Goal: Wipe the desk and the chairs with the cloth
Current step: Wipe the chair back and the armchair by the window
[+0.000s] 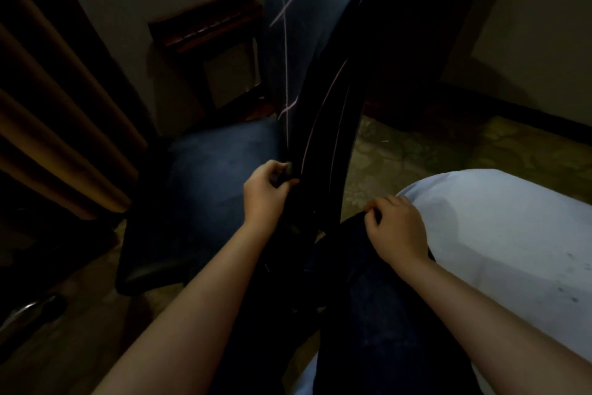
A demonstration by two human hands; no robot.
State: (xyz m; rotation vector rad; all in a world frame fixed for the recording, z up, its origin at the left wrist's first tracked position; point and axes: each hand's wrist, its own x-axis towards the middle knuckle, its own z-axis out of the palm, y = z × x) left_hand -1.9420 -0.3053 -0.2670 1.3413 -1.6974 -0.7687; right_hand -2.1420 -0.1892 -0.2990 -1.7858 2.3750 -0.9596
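A blue upholstered office chair stands in front of me in dim light, with its seat (205,177) to the left and its tall backrest (304,26) rising at the centre. The black rear shell (333,113) of the backrest faces right. My left hand (267,193) is at the joint between seat and backrest. Its fingers curl round a small dark wad (286,172), apparently the cloth, which is mostly hidden in the grip. My right hand (397,228) lies lower right, fingers curled over the top edge of some dark blue fabric (368,314).
An orange-brown curtain (48,113) hangs at the left. A small dark wooden stool (205,26) stands behind the chair. A pale sheet-covered surface (499,241) fills the right. Patterned carpet (416,151) shows between them. A chrome part of the chair base (28,308) sits bottom left.
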